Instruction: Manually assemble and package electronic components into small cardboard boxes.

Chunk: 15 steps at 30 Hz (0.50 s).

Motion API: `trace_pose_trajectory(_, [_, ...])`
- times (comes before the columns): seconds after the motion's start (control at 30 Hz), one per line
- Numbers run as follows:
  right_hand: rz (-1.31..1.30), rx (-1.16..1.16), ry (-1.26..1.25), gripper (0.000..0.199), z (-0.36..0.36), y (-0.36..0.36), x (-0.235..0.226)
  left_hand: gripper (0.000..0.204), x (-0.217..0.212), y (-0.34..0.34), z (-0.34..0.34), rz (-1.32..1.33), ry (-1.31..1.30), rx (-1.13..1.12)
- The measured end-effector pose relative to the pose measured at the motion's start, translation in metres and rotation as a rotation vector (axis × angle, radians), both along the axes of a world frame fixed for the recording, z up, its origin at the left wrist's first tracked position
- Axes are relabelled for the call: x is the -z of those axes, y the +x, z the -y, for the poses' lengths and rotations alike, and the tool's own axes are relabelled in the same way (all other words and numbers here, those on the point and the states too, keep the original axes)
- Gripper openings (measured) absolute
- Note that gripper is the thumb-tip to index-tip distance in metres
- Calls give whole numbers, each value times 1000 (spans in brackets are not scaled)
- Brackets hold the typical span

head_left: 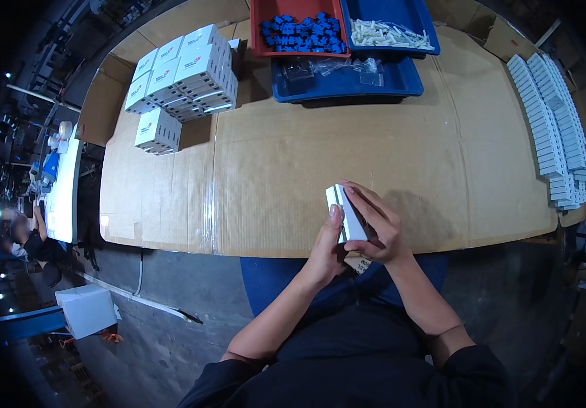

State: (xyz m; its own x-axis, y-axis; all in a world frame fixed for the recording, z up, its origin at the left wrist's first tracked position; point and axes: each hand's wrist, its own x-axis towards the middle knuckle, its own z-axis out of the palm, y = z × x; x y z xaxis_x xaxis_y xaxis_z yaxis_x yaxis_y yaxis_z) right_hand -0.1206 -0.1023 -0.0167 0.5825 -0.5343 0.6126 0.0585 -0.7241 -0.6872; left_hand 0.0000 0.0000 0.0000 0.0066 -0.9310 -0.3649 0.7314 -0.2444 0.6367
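Over the front edge of the cardboard-covered table, I hold a small white box-shaped piece [352, 221] with a dark slot along one side, tilted upright between both hands. My left hand [325, 248] grips its left side, the thumb pressed on the slotted face. My right hand [379, 228] wraps the other side, its fingers along the top and its thumb low on the near face. The palms hide part of the piece, so its exact kind does not show.
White boxes [194, 61] are stacked at the back left of the cardboard-covered table [293, 149]. At the back stand a red bin [257, 34] of blue parts, a blue bin [395, 51] of white pieces and a blue tray [347, 92] with clear bags. Rows of white pieces [544, 122] line the right edge.
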Motion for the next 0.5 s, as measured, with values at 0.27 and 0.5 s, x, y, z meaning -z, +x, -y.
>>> trace_pose_trajectory(0.27, [43, 25, 446, 67, -9, 3, 24, 70, 4, 8, 15, -61, 187, -19])
trace_pose_trajectory(0.5, [9, 218, 850, 52, -14, 12, 20, 70, 15, 11, 11, 458, -109, -239])
